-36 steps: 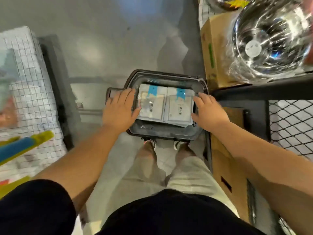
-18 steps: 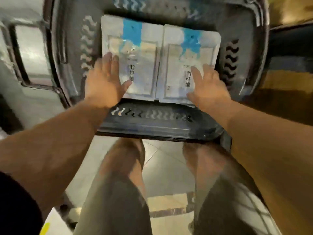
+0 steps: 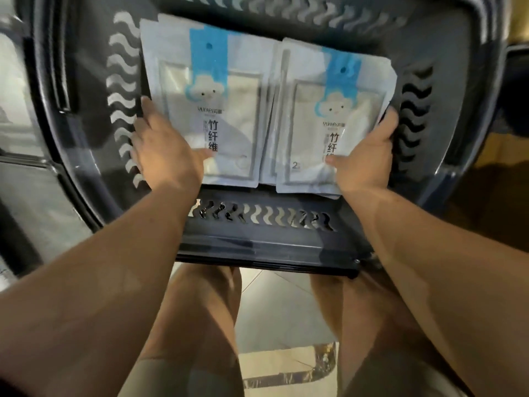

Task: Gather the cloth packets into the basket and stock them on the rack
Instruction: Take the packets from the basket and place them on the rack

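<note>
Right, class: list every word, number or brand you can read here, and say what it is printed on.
"竹纤维": left packet
"竹纤": right packet, rest behind the right hand
"2": right packet
"yunlei": both packets; characters beside it too blurred

Basket [image 3: 257,242] — far rim offscreen (top edge)

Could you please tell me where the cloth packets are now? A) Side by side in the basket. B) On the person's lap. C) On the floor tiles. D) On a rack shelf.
A: the left stack and right stack lie inside the basket, the left hand and right hand each gripping one.
</note>
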